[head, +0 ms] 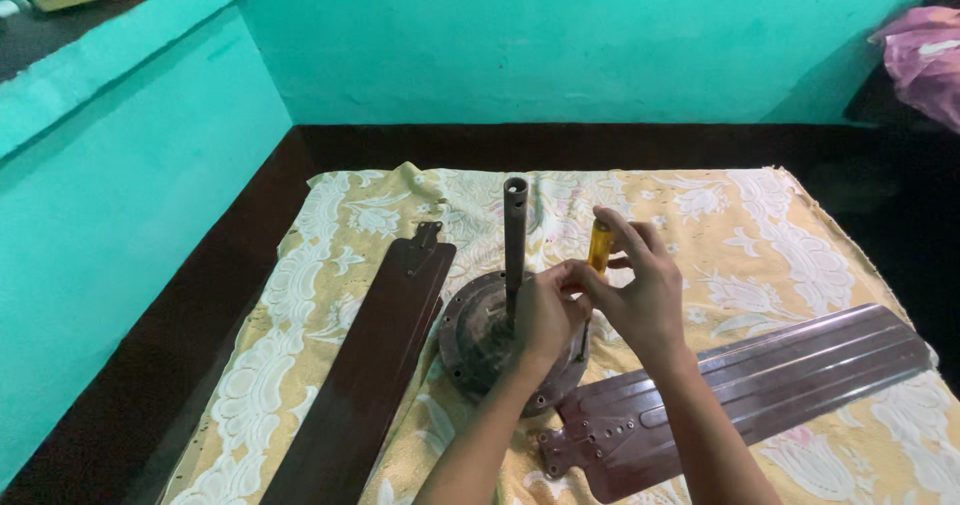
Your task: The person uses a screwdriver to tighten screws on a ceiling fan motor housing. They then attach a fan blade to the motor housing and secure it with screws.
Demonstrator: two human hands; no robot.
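Hands [600, 300] pinch together around a yellow-handled screwdriver [598, 247], held upright over the round brown metal fan motor [480, 340], probably to reach a rim screw.

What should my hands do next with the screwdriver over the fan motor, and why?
Probably steady the yellow-handled screwdriver upright and turn it. The right hand grips its handle, the left hand pinches the shaft, and the tip points down at the round motor housing; the tip's seat is hidden.
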